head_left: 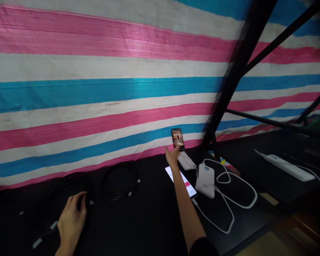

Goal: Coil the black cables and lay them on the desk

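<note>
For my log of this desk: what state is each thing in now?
upright phone: propped, screen lit.
flat phone: lying, screen lit.
power bank: white cable attached.
coil: wound, untouched.
left hand: open, on another black cable.
right hand: open, at upright phone.

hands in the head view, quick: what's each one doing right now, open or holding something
Left hand: fingers curled at a black cable; grip cannot be told.
Right hand: open, holding nothing, fingertips at the propped phone.
</note>
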{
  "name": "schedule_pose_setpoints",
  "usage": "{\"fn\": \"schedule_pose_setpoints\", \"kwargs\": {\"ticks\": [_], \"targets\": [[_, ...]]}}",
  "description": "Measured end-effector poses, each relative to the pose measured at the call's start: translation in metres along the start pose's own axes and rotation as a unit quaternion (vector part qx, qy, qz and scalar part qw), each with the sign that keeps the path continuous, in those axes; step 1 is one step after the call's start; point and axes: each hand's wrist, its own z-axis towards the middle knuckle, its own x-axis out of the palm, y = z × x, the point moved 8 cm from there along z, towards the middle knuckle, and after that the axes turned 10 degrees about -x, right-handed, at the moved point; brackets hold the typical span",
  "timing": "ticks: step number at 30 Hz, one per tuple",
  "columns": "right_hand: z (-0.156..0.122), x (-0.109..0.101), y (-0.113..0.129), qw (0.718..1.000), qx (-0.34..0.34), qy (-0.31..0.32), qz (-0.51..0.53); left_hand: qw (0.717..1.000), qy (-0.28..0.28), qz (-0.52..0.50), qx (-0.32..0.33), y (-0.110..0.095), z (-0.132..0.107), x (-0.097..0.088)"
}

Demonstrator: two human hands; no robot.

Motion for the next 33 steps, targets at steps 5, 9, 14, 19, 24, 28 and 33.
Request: {"fn": "schedule_pose_setpoints", "kwargs": {"ticks": [5,9,14,19,24,28,33], "targets": [[0.004,-0.007,-0.021,0.999,0.030,0.007,0.025,1.000,-0.005,-0.003,0.002,-0.002,-0.001,-0.002],[0.008,-0.009,-0.019,0.997,0.020,0.024,0.064,1.000,0.000,-0.015,0.002,-0.003,-0.001,-0.003],[0.013,0.005,-0.001,0.988,-0.006,0.110,0.112,1.000,0.011,-0.013,-0.013,0.001,0.001,0.001],[-0.005,0.033,0.014,0.957,-0.004,0.266,0.113,1.000,0.021,-0.006,-0.011,0.003,0.002,0.004],[-0.038,0.061,0.025,0.913,0.004,0.401,0.079,1.000,0.020,-0.007,-0.015,0.003,0.002,0.004],[-0.054,0.074,0.033,0.896,0.003,0.440,0.051,1.000,0.019,-0.013,-0.013,0.002,0.001,0.003],[-0.056,0.076,0.032,0.895,-0.003,0.444,0.037,1.000,0.020,-0.020,-0.004,0.000,0.001,0.002]]}}
